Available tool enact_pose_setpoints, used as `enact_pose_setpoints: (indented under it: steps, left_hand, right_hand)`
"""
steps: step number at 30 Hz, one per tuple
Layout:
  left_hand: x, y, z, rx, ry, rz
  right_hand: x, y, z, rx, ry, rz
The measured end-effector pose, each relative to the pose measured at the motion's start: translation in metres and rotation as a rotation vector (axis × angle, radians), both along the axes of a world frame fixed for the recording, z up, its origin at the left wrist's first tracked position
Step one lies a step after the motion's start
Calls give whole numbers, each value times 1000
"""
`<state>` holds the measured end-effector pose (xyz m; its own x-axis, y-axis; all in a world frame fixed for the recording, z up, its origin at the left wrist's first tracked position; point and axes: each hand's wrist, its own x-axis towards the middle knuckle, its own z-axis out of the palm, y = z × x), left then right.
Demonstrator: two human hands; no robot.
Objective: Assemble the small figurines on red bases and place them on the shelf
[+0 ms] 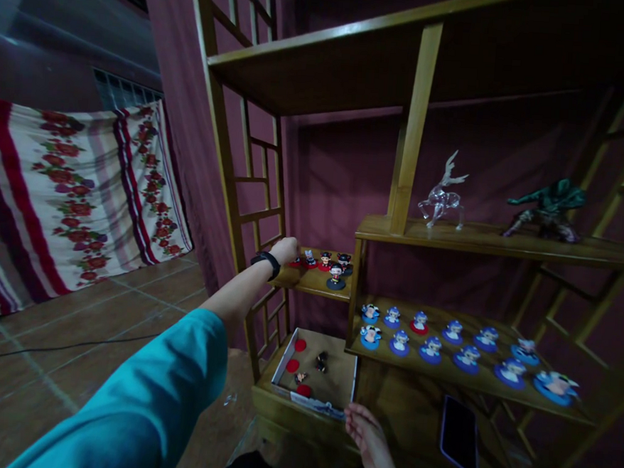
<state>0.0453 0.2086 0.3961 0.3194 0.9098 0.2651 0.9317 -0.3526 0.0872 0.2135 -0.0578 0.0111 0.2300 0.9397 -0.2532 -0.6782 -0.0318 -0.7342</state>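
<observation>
My left hand (286,249), with a dark band on its wrist, reaches onto the small left shelf (313,284). Its fingers are curled closed, and whatever is in them is hidden. Just right of it stand several small figurines on round bases, among them a black-haired figurine (335,275) on a dark base at the front. My right hand (366,432) is low, by the near right corner of a shallow cardboard box (336,343). Its fingers are loosely extended with nothing visible in them. Inside the box lie red discs (293,366) and small figurine pieces (321,361).
Rows of figurines on blue, purple and red bases (432,349) line the right shelf. Above them stand a clear deer figure (443,197) and a green crouching figure (549,208). A phone (459,435) lies on the lowest board. Wooden uprights (237,236) frame the left side.
</observation>
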Motion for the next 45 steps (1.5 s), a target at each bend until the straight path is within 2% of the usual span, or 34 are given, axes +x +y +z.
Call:
enact_pose_setpoints:
  steps: [7,11,14,16,18,20,24,27,37,40,45]
  left_hand:
    - [-3,-8,5,-33,19,2]
    - [-3,-10,8,35,44,9]
    - [2,-10,13,78,55,-64]
    - [9,-11,15,22,50,-126]
    - [16,-14,14,-110,21,-141]
    - [22,-18,9,-211,-47,-144]
    - [22,-26,-3,-309,-225,-188]
    - [19,-26,-8,-322,-313,-224]
    - [16,-16,-17,-307,-333,-264]
    - [11,-18,-9,-227,-337,-288]
    - [-10,-22,18,98,-266,-274]
  right_hand:
    - [2,2,-6,4,17,-7]
    - [3,1,-6,20,11,3]
    - [3,0,-8,26,16,11]
    - [3,1,-10,20,18,4]
    - [3,1,-11,19,13,-1]
    - [2,0,-10,22,0,-4]
    - [4,-2,-6,24,-22,-11]
    - [5,-2,-4,19,-32,-13]
    - [4,2,-9,6,-4,-13]
    - [4,1,-8,-3,-11,-14]
    - [4,-5,-2,7,-21,0]
